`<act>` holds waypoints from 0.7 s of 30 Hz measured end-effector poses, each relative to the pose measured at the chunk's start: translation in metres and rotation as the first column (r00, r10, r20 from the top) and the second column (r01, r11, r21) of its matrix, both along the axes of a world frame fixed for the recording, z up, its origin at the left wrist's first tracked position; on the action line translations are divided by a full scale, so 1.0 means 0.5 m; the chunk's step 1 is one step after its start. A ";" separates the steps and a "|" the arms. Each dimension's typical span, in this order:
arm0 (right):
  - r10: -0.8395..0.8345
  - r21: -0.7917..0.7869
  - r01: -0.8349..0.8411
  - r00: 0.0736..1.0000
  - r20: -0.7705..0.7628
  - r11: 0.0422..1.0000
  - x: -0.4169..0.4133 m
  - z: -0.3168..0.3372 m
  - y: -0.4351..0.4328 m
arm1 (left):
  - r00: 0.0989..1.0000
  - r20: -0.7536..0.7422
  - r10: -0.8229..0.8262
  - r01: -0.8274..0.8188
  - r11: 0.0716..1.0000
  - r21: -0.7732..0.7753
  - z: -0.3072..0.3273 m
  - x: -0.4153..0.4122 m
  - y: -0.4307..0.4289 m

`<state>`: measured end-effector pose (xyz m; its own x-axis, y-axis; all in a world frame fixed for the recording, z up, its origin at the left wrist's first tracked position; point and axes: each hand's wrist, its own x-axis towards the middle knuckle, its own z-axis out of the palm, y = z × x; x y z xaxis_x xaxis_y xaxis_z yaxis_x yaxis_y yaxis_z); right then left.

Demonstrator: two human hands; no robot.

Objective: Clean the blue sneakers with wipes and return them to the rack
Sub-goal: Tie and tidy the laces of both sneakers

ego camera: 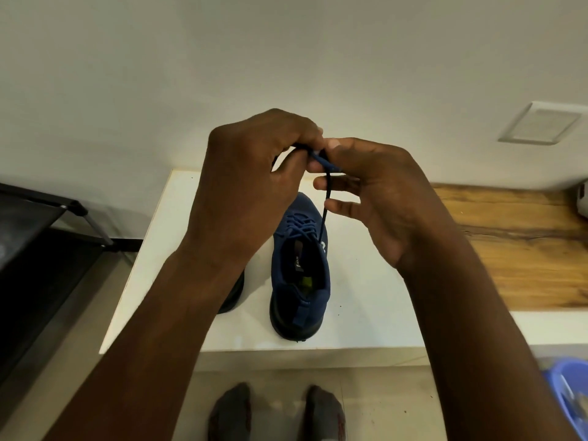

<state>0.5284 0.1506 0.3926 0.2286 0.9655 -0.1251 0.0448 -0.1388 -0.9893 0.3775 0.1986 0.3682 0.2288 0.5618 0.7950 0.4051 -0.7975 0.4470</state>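
At the far left, a black rack (38,237) with dark shelves and a metal tube frame, on the floor just beside the white tabletop (366,297). On the tabletop's left part, a second sneaker (234,294), dark-soled, mostly hidden under the left forearm and seen only at its heel edge. Above it, raised over the tabletop, the left hand (254,173), back toward the camera, fingers curled in and pinching the upper end of a blue lace (324,198). Near, below the tabletop's front edge, two feet in grey socks (324,412) on the floor. Right of the hidden shoe and apart from it, near the tabletop's middle, the blue sneaker (300,275): upright on its black sole, heel near, toe far, opening facing up. From the eyelets on its right side, the lace drawn taut and straight up to the meeting point of both hands. Just right of the lace, the right hand (375,192), thumb and forefinger closed on the same lace end against the left hand's fingertips, remaining fingers half bent and spread below, beside the strand. Further right, a wooden surface (525,243) adjoining the tabletop, and on the wall beyond it a white square plate (541,122). At the near right edge, part of a blue plastic basket (569,393).
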 end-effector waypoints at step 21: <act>-0.644 0.251 0.680 0.733 -0.218 0.689 0.076 -0.071 0.021 | 0.952 0.264 0.154 0.011 0.846 -0.534 -0.036 -0.034 0.030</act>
